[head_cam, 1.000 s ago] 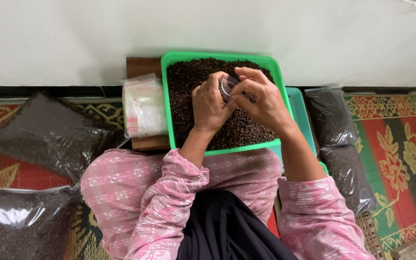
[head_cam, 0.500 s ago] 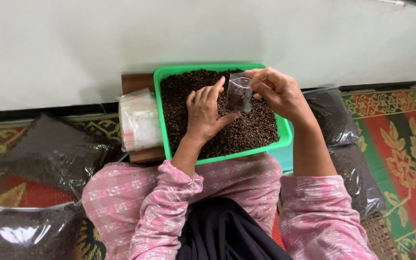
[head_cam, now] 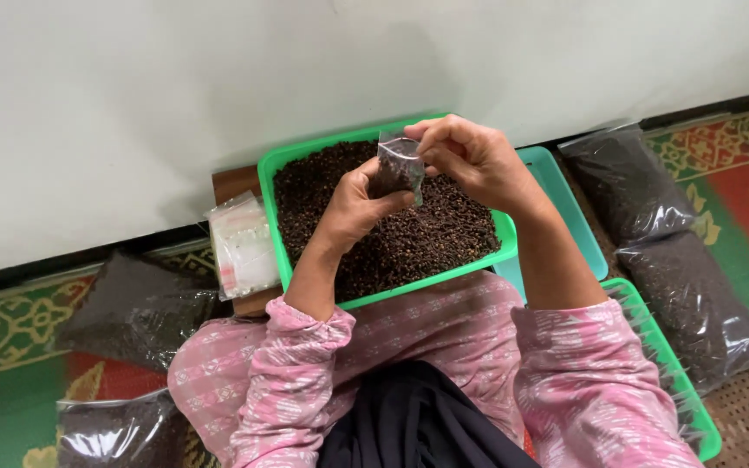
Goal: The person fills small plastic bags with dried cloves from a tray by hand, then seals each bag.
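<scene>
Both hands have lifted the small clear bag [head_cam: 396, 169] higher above the green tray [head_cam: 305, 156] than half a second ago. Left hand [head_cam: 353, 208] pinches the bag's lower part; right hand [head_cam: 470, 156] grips its top edge — both closed on it. Judging by its dark lower half, the bag is partly filled with peppercorns [head_cam: 409, 243], its mouth apparently not sealed yet. Beside the tray lies a stack of empty bags [head_cam: 240, 243] — more to fill.
</scene>
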